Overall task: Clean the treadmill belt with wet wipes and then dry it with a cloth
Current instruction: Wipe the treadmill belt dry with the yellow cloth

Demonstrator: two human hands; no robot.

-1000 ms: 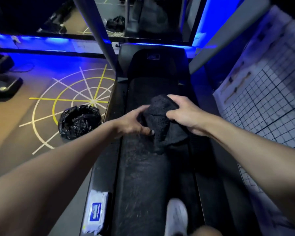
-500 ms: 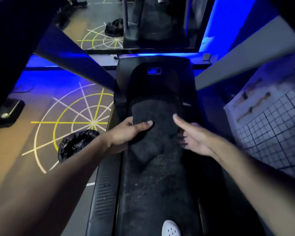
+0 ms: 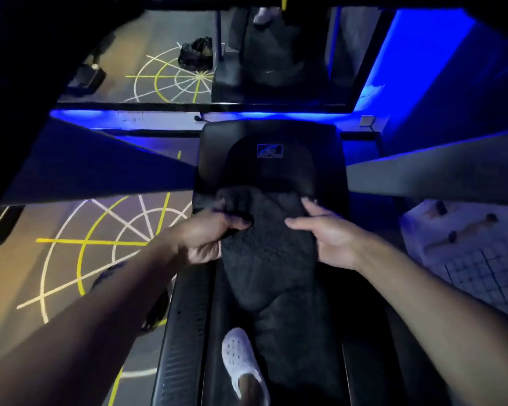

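A dark fluffy cloth (image 3: 269, 247) lies spread along the front part of the black treadmill belt (image 3: 299, 341), up against the motor cover (image 3: 272, 153). My left hand (image 3: 208, 235) grips the cloth's left edge, thumb over the top. My right hand (image 3: 332, 235) holds the cloth's right edge, fingers reaching toward its far corner. The wet wipes are not in view.
A white shoe (image 3: 241, 361) stands on the belt near the bottom. Grey treadmill uprights (image 3: 434, 174) slant in from both sides. The side rail (image 3: 182, 332) borders the belt on the left. A mirror (image 3: 206, 54) stands ahead, a gridded mat (image 3: 475, 259) on the right.
The cloth went from a bunched lump held in both hands to lying spread flat on the belt. Both hands moved forward toward the motor cover and now hold its side edges.
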